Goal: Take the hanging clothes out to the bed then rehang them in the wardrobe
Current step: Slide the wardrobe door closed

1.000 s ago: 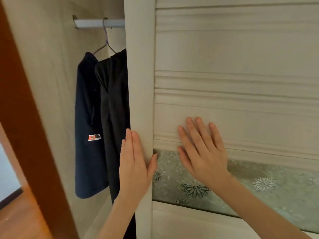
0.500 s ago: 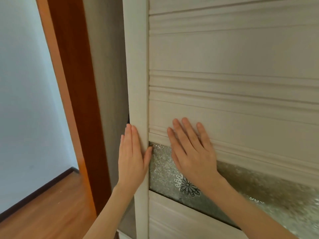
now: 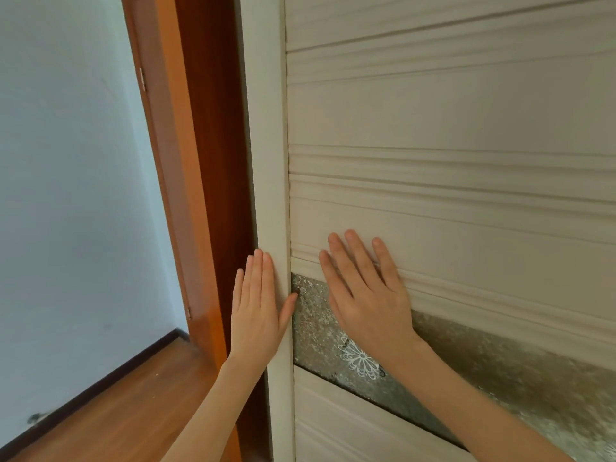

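We see the wardrobe door (image 3: 433,121) upright, closed to its left edge — left hand (image 3: 258,315) flat there, fingers together — right hand (image 3: 366,295) flat, fingers spread.

One wardrobe door (image 3: 433,121) is in view, cream in colour. It carries one frosted glass band (image 3: 500,371) with one white flower print (image 3: 360,358) fully showing. Two bare hands rest flat on the door: one left hand (image 3: 258,315) on the door's edge strip, one right hand (image 3: 366,295) across the panel and glass. One brown wooden frame (image 3: 200,168) stands left of the door. One wall (image 3: 66,161) and one wooden floor (image 3: 126,405) are visible.
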